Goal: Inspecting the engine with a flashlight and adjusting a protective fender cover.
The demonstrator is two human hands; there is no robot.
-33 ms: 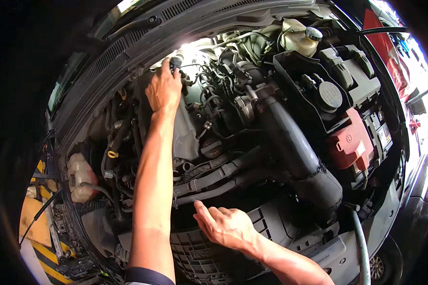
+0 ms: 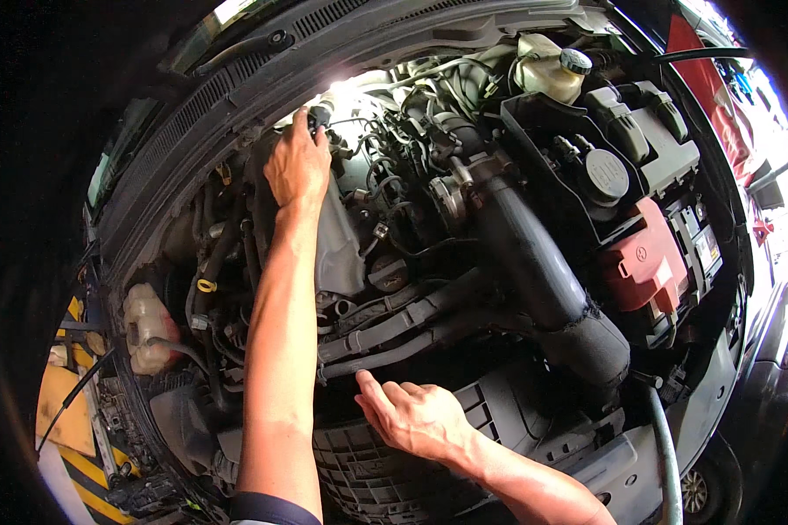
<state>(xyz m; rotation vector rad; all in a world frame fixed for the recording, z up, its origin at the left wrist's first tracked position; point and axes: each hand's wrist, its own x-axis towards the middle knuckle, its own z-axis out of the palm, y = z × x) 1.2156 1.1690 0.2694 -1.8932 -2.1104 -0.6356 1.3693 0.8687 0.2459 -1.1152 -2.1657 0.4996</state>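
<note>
L hand (image 2: pixel 298 171) is up & L of the big blk intake pipe (image 2: pixel 538 254), fingers bent round a dark lamp (image 2: pixel 320 117), lit at its far end; grip partly hidden. R hand (image 2: pixel 418 420) is below-L of the pipe, loosely curled, one fingertip just beside a blk hose (image 2: pixel 381 357); can't tell if it pinches anything underneath.

Containers: pale resv. (image 2: pixel 547 74) w/ dark cap, above the pipe, slightly R; fluid lvl can't be read. Off-white tank (image 2: pixel 146 317), far L of pipe, pinkish-red on its R side, unclear if that's fluid. Red batt. cover (image 2: pixel 643 258) sits R of pipe.
</note>
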